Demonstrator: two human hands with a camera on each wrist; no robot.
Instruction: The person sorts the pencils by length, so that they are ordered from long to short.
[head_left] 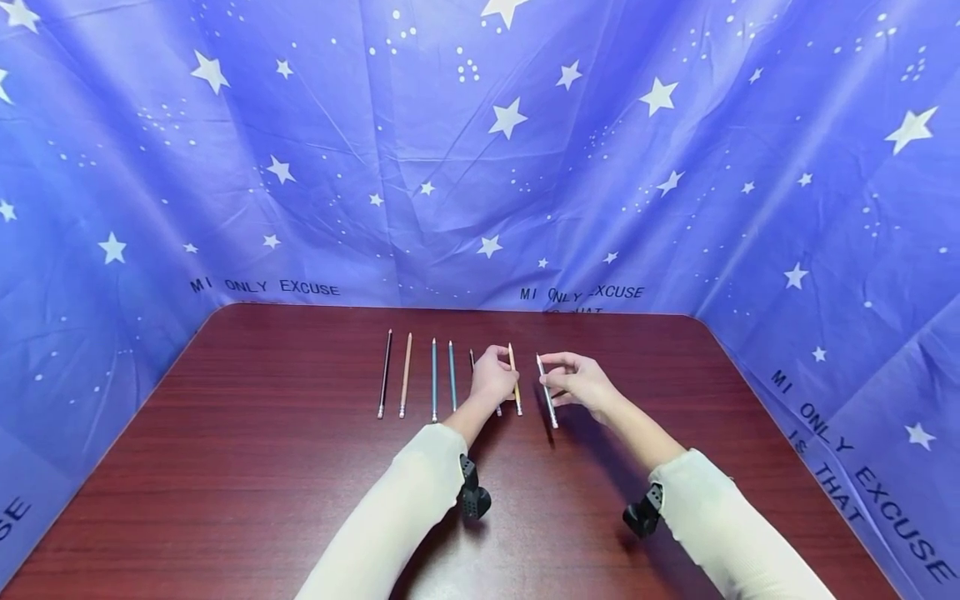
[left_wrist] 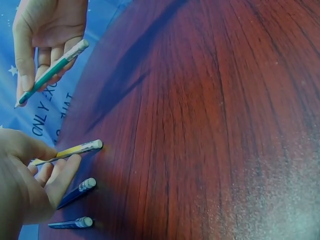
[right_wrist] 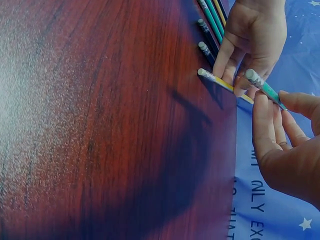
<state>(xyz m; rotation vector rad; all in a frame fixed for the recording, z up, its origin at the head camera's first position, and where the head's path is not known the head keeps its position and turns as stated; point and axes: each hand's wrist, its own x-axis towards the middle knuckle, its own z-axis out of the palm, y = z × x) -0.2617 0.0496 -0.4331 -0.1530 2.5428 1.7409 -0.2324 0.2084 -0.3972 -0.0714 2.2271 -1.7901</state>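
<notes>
My left hand (head_left: 493, 379) pinches a yellow pencil (left_wrist: 75, 150) between thumb and fingers, its white eraser end toward me. To the right, my right hand (head_left: 588, 387) holds a green pencil (right_wrist: 265, 89) by thumb and fingertips, tilted, with its shadow on the table below. In the head view that pencil's eraser end also points toward me. Close beside the left hand lie two dark pencils (left_wrist: 80, 192), partly covered by that hand in the head view.
Left of the hands, two teal pencils (head_left: 434, 379), a tan pencil (head_left: 406, 377) and a black pencil (head_left: 386, 375) lie roughly parallel on the dark red wooden table (head_left: 225, 467). Blue star-printed cloth (head_left: 420, 150) hangs behind the table and along both sides.
</notes>
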